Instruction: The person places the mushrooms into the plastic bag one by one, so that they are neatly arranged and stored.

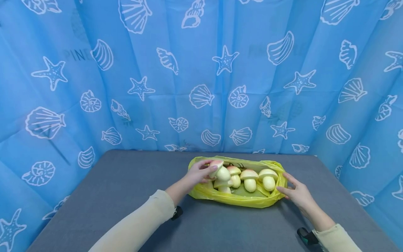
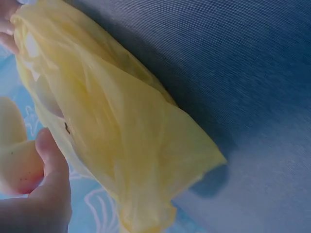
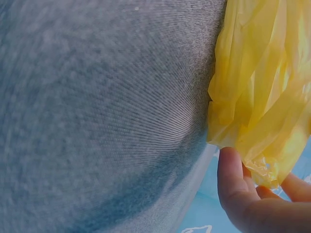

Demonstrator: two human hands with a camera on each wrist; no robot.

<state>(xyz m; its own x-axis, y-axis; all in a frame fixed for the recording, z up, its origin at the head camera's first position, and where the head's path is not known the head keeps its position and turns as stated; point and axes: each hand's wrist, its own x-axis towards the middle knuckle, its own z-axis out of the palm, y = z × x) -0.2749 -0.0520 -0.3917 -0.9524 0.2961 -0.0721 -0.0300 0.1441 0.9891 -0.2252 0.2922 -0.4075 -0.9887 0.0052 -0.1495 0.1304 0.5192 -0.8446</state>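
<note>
A yellow plastic bag point(image 1: 230, 201) lies long-side-on across the table with its mouth spread wide. At its left end my left hand point(image 1: 196, 174) pinches a toy-like mushroom point(image 1: 223, 174) with a pinkish cap, raised over the others. In the left wrist view the thumb point(image 2: 52, 158) presses against this mushroom point(image 2: 19, 167). Several more pale mushrooms point(image 1: 250, 180) with rounded caps sit inside the bag. My right hand point(image 1: 299, 196) grips the bag's right end; in the right wrist view, thumb and fingers close around the crumpled yellow plastic point(image 3: 265, 167).
The bag rests on a grey cloth-covered table point(image 1: 141, 175). Something green point(image 1: 244, 191) shows beneath the mushrooms, and thin dark strands point(image 1: 237, 164) show at the bag's back. A blue curtain point(image 1: 220, 115) with white shells and starfish hangs behind and at both sides.
</note>
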